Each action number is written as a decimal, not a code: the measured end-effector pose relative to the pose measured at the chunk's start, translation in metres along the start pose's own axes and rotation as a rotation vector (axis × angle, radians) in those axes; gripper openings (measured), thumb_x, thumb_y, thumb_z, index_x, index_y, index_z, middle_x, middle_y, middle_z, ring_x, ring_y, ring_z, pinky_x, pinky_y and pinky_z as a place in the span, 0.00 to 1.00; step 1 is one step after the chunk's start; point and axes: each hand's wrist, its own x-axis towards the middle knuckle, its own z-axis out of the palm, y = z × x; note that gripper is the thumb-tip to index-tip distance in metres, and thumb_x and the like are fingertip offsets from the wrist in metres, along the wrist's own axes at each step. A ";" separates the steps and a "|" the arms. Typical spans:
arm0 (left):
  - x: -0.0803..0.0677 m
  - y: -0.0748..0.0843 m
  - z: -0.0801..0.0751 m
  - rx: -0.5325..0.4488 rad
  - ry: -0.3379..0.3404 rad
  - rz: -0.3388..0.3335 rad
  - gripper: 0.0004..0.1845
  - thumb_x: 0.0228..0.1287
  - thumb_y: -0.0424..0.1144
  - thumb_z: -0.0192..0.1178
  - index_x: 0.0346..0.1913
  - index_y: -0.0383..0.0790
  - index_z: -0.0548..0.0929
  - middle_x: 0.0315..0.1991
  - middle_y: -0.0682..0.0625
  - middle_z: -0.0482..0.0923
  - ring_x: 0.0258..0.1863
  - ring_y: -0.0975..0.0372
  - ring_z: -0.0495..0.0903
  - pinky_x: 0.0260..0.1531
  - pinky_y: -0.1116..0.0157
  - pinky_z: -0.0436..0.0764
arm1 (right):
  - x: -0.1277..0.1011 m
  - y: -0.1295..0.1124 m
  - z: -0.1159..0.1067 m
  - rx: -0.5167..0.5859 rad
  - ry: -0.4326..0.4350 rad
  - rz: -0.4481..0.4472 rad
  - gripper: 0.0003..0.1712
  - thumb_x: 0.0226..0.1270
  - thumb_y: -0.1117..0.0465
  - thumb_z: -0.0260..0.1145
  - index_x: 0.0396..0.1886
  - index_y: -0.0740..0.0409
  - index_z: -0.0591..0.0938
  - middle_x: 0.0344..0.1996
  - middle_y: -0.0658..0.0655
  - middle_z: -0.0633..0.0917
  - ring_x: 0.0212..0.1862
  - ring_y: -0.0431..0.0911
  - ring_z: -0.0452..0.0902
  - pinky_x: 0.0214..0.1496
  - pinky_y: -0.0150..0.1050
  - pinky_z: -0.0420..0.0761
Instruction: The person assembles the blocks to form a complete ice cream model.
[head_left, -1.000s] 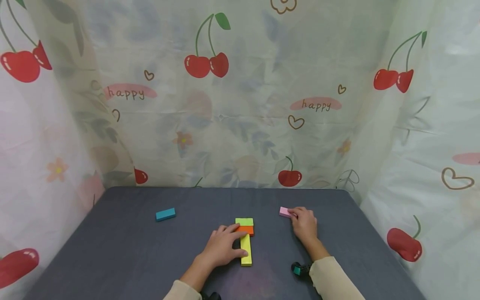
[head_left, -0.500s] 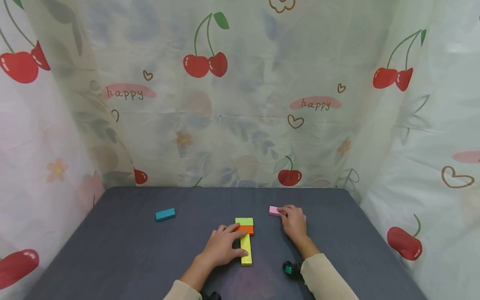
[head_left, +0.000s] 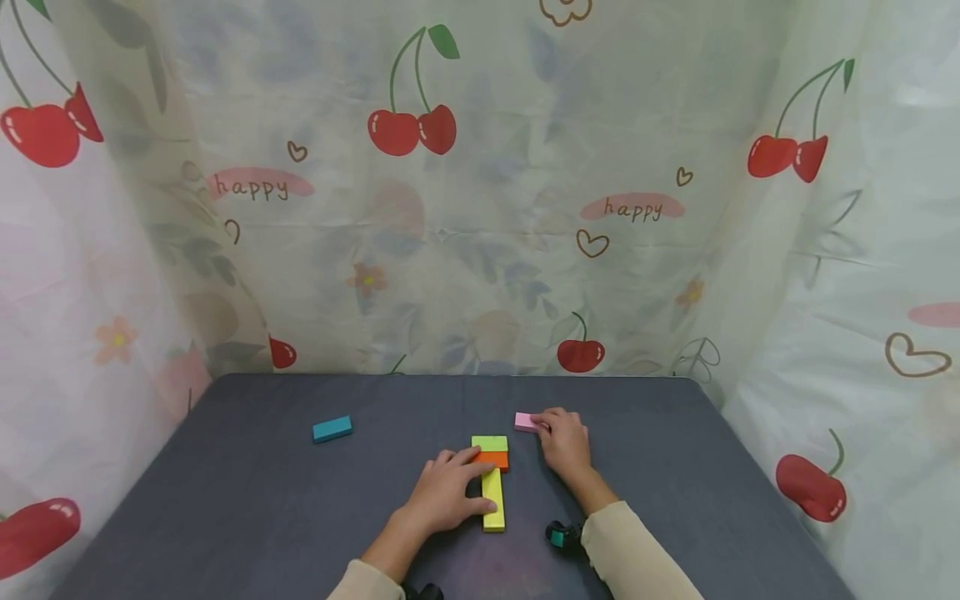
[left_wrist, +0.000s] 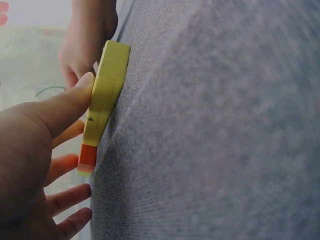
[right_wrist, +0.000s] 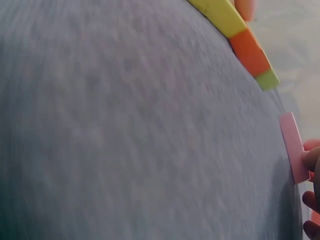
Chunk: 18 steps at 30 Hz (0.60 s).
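Observation:
Near the middle of the table, a yellow block [head_left: 493, 518], an orange block [head_left: 498, 459] and a lime-green block [head_left: 490, 442] form a touching row, the yellow one lengthwise and the other two crosswise. My left hand [head_left: 444, 493] rests on this row from the left, thumb on the yellow block and fingertips spread at the orange one. To the right and slightly beyond, my right hand [head_left: 564, 442] pinches one end of a small pink block [head_left: 524, 422] between thumb and fingers. The right wrist view shows the pink block [right_wrist: 293, 145] apart from the green end.
A blue block [head_left: 332, 429] lies at the back left of the dark grey table [head_left: 225, 500]. A curtain [head_left: 480, 192] printed with cherries hangs behind the table and along both sides. Each wrist wears a black camera.
My right hand has moved left across the table with the pink block, closer to the row of blocks. My left hand and the other blocks have stayed in place.

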 end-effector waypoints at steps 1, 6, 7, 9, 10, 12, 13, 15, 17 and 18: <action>0.000 0.000 0.000 0.000 -0.001 0.000 0.31 0.56 0.63 0.65 0.63 0.59 0.79 0.69 0.51 0.66 0.58 0.52 0.66 0.53 0.48 0.67 | 0.000 -0.002 0.001 -0.005 -0.003 -0.002 0.10 0.65 0.63 0.68 0.44 0.50 0.90 0.46 0.55 0.84 0.49 0.55 0.74 0.50 0.53 0.71; 0.000 0.000 0.000 -0.009 -0.005 0.000 0.31 0.56 0.62 0.65 0.63 0.59 0.79 0.69 0.50 0.66 0.58 0.51 0.66 0.53 0.48 0.67 | 0.001 -0.014 0.007 -0.019 -0.020 -0.021 0.10 0.65 0.61 0.68 0.44 0.49 0.90 0.46 0.55 0.84 0.48 0.54 0.74 0.50 0.52 0.71; 0.000 0.000 0.000 -0.010 -0.005 -0.001 0.31 0.56 0.62 0.65 0.63 0.59 0.79 0.69 0.50 0.66 0.58 0.51 0.66 0.53 0.47 0.67 | 0.001 -0.016 0.007 -0.018 -0.024 -0.029 0.10 0.65 0.60 0.68 0.44 0.49 0.90 0.46 0.55 0.84 0.48 0.54 0.74 0.50 0.52 0.71; 0.000 -0.001 0.000 -0.010 0.000 0.000 0.31 0.56 0.62 0.66 0.63 0.59 0.79 0.69 0.50 0.66 0.58 0.51 0.66 0.53 0.47 0.67 | 0.002 -0.020 0.009 -0.022 -0.035 -0.044 0.10 0.66 0.59 0.68 0.45 0.48 0.90 0.46 0.54 0.84 0.48 0.53 0.74 0.51 0.52 0.71; 0.000 -0.001 0.000 -0.010 0.002 0.001 0.31 0.56 0.62 0.66 0.63 0.59 0.79 0.69 0.50 0.66 0.58 0.51 0.66 0.53 0.47 0.67 | 0.002 -0.023 0.010 -0.022 -0.042 -0.051 0.10 0.66 0.58 0.68 0.45 0.48 0.90 0.46 0.54 0.84 0.48 0.53 0.74 0.51 0.51 0.71; 0.000 -0.001 -0.001 -0.007 0.005 0.003 0.31 0.56 0.63 0.66 0.63 0.59 0.79 0.68 0.50 0.66 0.58 0.51 0.66 0.53 0.47 0.67 | 0.002 -0.027 0.011 -0.022 -0.054 -0.069 0.10 0.66 0.58 0.68 0.45 0.48 0.90 0.45 0.54 0.84 0.48 0.52 0.74 0.50 0.51 0.71; 0.000 -0.001 -0.001 -0.006 0.006 0.005 0.31 0.56 0.62 0.66 0.63 0.59 0.79 0.68 0.50 0.66 0.58 0.51 0.66 0.53 0.47 0.67 | 0.002 -0.029 0.012 -0.022 -0.058 -0.079 0.10 0.66 0.57 0.68 0.45 0.48 0.90 0.45 0.53 0.84 0.47 0.52 0.73 0.50 0.50 0.71; 0.000 -0.001 -0.001 -0.003 0.007 0.008 0.31 0.56 0.62 0.66 0.63 0.59 0.79 0.68 0.50 0.66 0.58 0.51 0.66 0.53 0.47 0.67 | 0.001 -0.032 0.013 -0.018 -0.066 -0.096 0.10 0.66 0.56 0.68 0.45 0.48 0.90 0.45 0.53 0.84 0.47 0.52 0.73 0.49 0.50 0.71; 0.000 -0.001 -0.001 -0.003 0.004 0.011 0.31 0.56 0.62 0.65 0.63 0.59 0.79 0.69 0.50 0.66 0.58 0.51 0.66 0.53 0.47 0.67 | 0.000 -0.034 0.013 -0.004 -0.072 -0.121 0.10 0.66 0.56 0.68 0.45 0.48 0.89 0.44 0.53 0.84 0.47 0.52 0.73 0.48 0.50 0.71; 0.000 -0.001 -0.001 -0.005 0.004 0.011 0.31 0.56 0.62 0.65 0.63 0.59 0.78 0.69 0.50 0.66 0.58 0.51 0.66 0.52 0.47 0.67 | -0.001 -0.035 0.014 0.003 -0.075 -0.133 0.10 0.66 0.56 0.68 0.45 0.48 0.89 0.44 0.53 0.84 0.46 0.52 0.73 0.48 0.50 0.71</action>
